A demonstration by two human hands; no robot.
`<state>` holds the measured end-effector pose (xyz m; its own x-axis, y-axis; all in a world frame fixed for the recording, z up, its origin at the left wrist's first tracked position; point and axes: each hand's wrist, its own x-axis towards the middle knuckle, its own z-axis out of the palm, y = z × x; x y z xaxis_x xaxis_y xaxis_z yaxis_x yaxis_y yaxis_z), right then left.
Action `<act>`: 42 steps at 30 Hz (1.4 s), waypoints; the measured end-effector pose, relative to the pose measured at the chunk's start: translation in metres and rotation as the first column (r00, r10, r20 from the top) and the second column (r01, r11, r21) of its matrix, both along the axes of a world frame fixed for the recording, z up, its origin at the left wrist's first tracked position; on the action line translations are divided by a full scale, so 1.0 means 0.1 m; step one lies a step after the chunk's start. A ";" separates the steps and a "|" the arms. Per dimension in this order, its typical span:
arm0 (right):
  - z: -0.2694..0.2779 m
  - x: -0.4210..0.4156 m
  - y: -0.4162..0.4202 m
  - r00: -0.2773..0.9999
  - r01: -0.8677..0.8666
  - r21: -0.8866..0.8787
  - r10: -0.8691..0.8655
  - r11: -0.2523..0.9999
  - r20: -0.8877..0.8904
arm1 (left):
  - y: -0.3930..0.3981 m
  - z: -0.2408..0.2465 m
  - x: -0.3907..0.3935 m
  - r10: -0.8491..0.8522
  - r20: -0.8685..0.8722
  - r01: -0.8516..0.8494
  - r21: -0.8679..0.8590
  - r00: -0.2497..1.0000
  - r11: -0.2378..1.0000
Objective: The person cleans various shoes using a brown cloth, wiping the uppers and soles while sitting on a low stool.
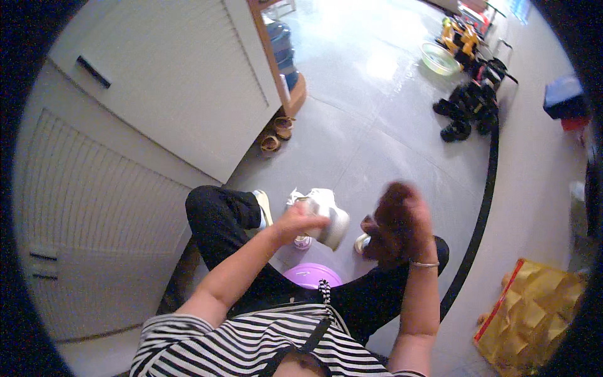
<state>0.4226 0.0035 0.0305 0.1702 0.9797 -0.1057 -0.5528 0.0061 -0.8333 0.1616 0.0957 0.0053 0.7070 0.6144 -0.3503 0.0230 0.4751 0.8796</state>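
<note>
My left hand (pixel 301 222) grips a white shoe (pixel 335 225), held tilted above the floor between my knees. My right hand (pixel 419 219), blurred by motion, holds a dark brown cloth (pixel 393 221) that hangs down towards my right foot. Cloth and shoe are apart. Beneath the shoe, a small container (pixel 303 242) with a pink and white surface is partly hidden. Closer to my body, part of a purple plastic object (pixel 313 275) shows between my thighs; its full shape is hidden.
A white cabinet (pixel 165 89) with black handles rises at left, brown slippers (pixel 277 135) by its corner. Blue water bottles (pixel 282 47) stand beyond. Along the right wall are black shoes (pixel 464 110) and a pale green basin (pixel 440 59). A gold bag (pixel 532 315) lies lower right.
</note>
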 end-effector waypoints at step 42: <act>-0.55 -1.32 0.04 -0.284 -0.374 -0.383 0.289 0.845 0.914 | -0.61 -0.86 -0.28 0.301 -0.527 0.471 0.849 0.795 0.241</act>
<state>0.2907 0.0070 -0.0240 -0.3215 0.9243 -0.2056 0.8904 0.2213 -0.3977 0.1337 0.0348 -0.0802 0.7173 0.6842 0.1316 0.5784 -0.6901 0.4350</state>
